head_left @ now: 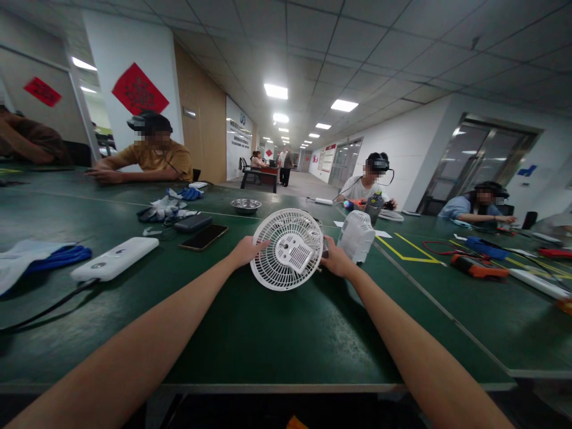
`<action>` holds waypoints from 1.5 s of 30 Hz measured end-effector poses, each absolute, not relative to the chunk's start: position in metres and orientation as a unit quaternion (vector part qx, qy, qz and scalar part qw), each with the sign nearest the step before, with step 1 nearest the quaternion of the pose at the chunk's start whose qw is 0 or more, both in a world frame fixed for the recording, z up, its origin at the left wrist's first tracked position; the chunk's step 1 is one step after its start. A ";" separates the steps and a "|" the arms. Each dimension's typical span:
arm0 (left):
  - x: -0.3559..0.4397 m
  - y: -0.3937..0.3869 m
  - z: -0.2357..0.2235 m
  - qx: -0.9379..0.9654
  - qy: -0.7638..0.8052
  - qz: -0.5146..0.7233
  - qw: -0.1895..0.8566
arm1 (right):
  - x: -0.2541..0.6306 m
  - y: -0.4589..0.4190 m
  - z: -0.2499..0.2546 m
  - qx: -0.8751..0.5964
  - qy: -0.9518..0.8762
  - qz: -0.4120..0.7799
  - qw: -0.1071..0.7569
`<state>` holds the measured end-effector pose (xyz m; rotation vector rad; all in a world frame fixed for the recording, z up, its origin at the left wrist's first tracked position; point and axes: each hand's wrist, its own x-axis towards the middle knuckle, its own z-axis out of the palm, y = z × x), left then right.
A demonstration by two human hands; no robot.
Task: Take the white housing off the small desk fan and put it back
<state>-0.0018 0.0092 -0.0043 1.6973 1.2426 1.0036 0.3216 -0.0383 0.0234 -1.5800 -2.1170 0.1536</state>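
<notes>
Since it's wide, presumably, my left hand [245, 251] and right hand [336, 258] are gripping the grille [288, 255]. It's facing the near bench edge [277, 386].

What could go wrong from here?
1. The fan grille is tilted, with the left hand on its rim; a slip there might let it drop onto the table.
2. The white plastic part stands close beside the right hand, so a sideways swing could knock it over.
3. The metal bowl sits just beyond the grille; pushing forward may bump it.
</notes>
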 end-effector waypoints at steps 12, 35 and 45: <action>-0.002 -0.001 0.001 0.688 0.455 0.403 0.397 | 0.322 -0.035 0.022 -0.577 -0.778 0.055 0.244; -0.002 -0.002 0.003 0.697 0.467 0.393 0.376 | 0.326 -0.031 0.018 -0.573 -0.777 0.073 0.251; -0.001 -0.004 0.003 0.693 0.472 0.395 0.376 | 0.327 -0.030 0.016 -0.583 -0.768 0.071 0.254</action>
